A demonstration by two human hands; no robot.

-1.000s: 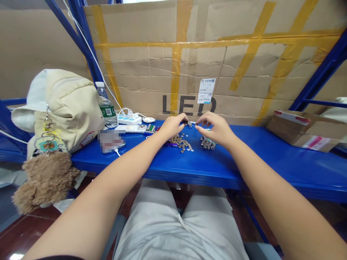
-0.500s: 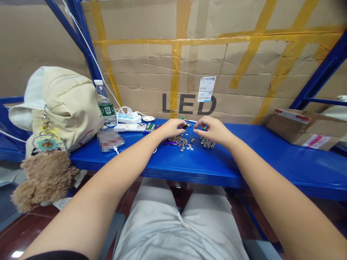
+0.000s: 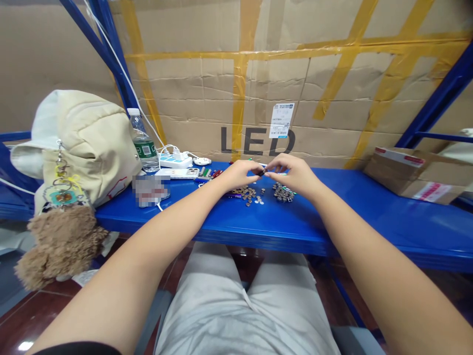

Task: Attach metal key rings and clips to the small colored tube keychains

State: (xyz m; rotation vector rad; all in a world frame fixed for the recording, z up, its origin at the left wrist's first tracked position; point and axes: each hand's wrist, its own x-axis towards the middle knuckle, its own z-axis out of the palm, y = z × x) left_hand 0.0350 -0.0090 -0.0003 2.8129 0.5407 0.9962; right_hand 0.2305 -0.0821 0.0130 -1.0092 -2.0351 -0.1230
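Over the blue tabletop, my left hand and my right hand meet at the fingertips. Both are closed in a pinch around one small dark piece, too small to name. Below my left hand lie scattered small round bronze-coloured discs, with a few silvery ones beside them. A heap of small grey metal parts sits under my right hand. A purple stick-shaped item lies partly hidden by my left wrist.
To the left are a cream bag with a plush charm, a water bottle, a power strip and a phone. A cardboard box stands at right. Large taped cardboard rises behind.
My right hand has moved left and my left hand slightly right, so their fingertips now meet at the small dark piece. Before, a gap lay between them.
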